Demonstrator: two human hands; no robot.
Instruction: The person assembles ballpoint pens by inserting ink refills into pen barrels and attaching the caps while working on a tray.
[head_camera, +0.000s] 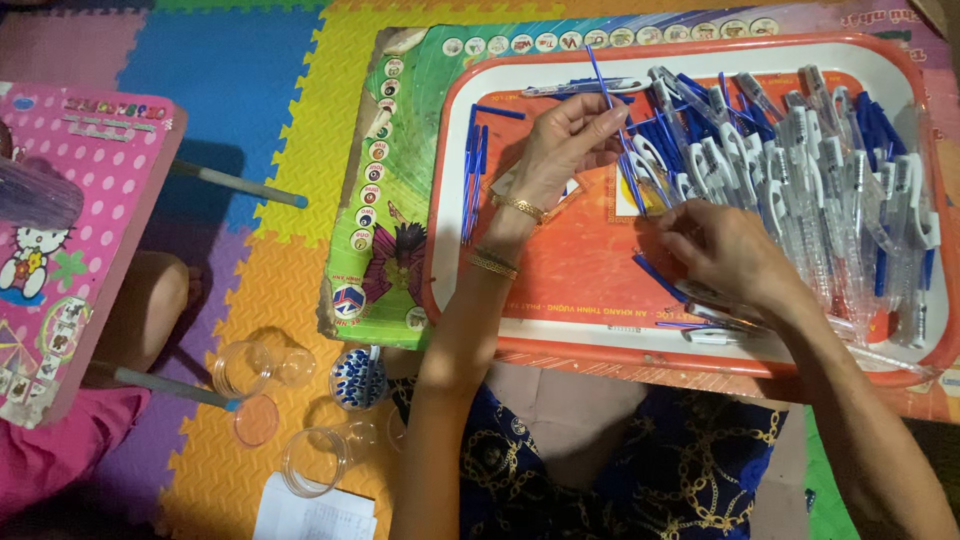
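One head cam, looking steeply down from close above onto the red-rimmed plastic tray (445, 200) & colourful foam floor mat (290, 130); no 2nd view.

One red tray (690, 355) holds a heap of pens (800, 180), too many and too tangled to count. Two hands (570, 135) work over the tray, one wrist with two bangles (505, 235). Left of the tray lie about four clear cups (243, 368), one pink board (75, 230) and one paper sheet (315, 515).

Clear plastic cups (243, 368) sit on the foam mat (290, 150) near a pink board (80, 200).
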